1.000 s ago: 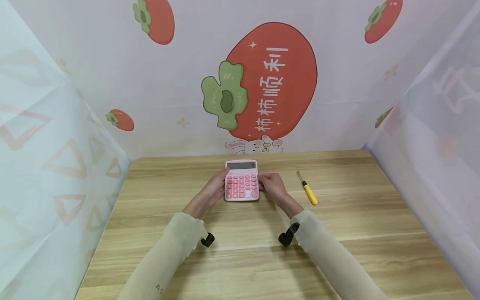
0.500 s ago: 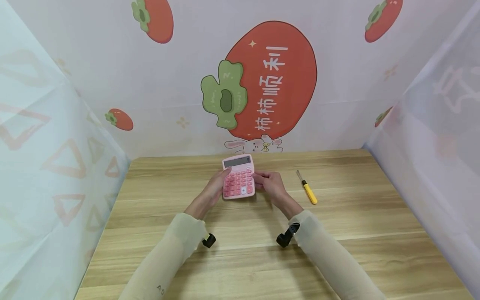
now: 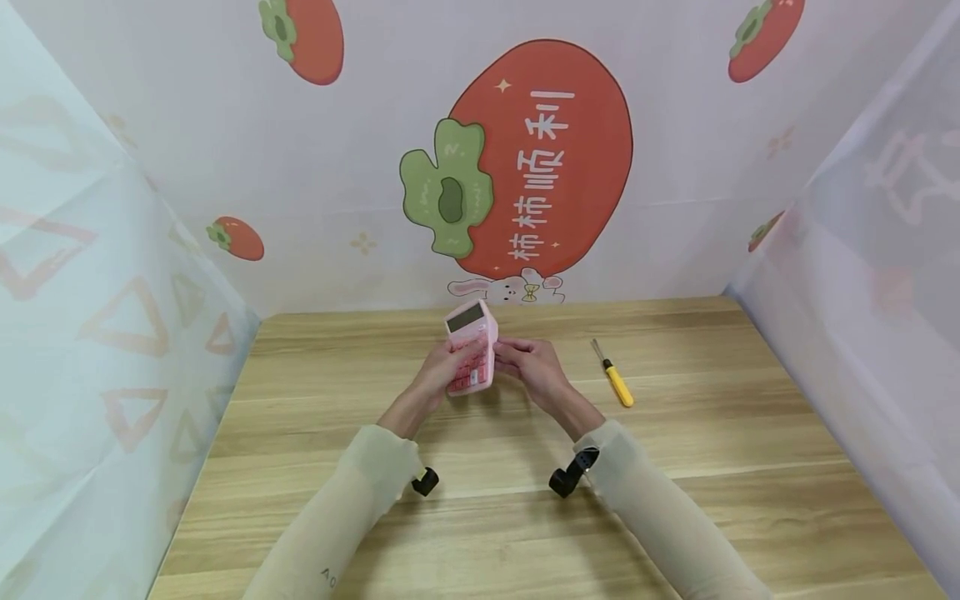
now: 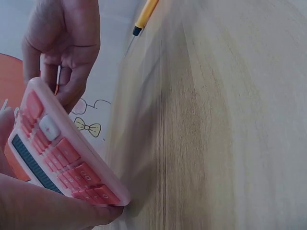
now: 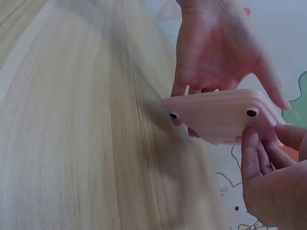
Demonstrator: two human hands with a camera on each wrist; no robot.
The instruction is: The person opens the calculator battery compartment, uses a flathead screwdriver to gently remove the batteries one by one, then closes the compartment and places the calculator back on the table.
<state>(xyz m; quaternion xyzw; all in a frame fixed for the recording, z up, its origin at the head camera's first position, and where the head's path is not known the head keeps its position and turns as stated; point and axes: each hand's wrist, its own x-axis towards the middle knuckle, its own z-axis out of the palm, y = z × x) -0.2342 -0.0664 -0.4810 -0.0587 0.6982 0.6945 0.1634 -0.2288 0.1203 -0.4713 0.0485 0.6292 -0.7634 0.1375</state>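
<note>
A pink calculator (image 3: 470, 375) is tilted up off the table between both hands, its left side lower. My left hand (image 3: 432, 375) grips its left side, with the thumb laid over the keys. In the left wrist view, the calculator's pink keys (image 4: 79, 175) and dark display face the camera. My right hand (image 3: 542, 375) pinches the right edge, thumb at the side. Seen from the right wrist, fingertips (image 5: 250, 136) press on the back (image 5: 211, 120), which has small black feet. The left palm (image 5: 211, 52) lies beyond it.
A screwdriver (image 3: 618, 383) with a yellow handle lies on the wooden table (image 3: 495, 533), to the right of the right hand. Behind the table stands a white backdrop (image 3: 337, 192) printed with persimmons, and printed sheets hang at both sides.
The calculator lay flat facing up a second ago; it has since been lifted and turned, its right side rising. The left thumb has moved farther over the keys. The screwdriver stays in place.
</note>
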